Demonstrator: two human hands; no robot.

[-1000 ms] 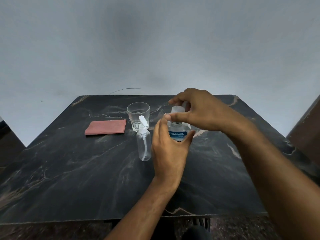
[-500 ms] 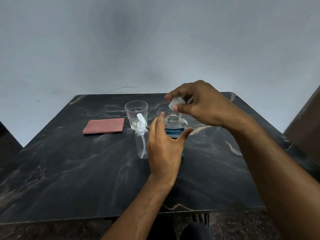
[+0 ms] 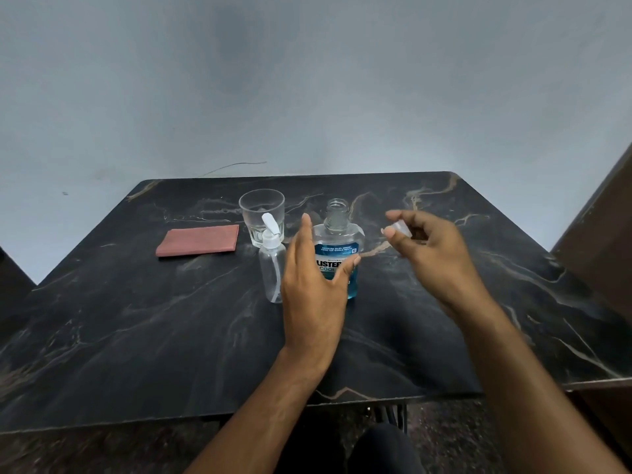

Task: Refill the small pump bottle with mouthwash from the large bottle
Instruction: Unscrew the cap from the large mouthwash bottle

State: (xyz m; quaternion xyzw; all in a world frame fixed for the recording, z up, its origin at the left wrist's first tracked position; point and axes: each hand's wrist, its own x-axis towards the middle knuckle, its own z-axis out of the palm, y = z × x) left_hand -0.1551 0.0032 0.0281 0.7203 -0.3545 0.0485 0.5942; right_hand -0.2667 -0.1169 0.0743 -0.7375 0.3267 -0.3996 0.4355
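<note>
The large mouthwash bottle stands upright mid-table, its neck uncapped, with blue liquid low inside. My left hand is around its near left side, thumb across the label, fingers spread and loose. To the right of the bottle, my right hand pinches the bottle's white cap between thumb and fingers above the table. The small clear pump bottle stands just left of the large bottle, white pump head on, looking empty.
An empty drinking glass stands behind the pump bottle. A folded reddish cloth lies to the left. The dark marble table ends close to me at its front edge; a dark wooden surface stands at the far right.
My right hand lifted the cap off the large bottle's neck and carried it to the right. My left hand loosened around the bottle.
</note>
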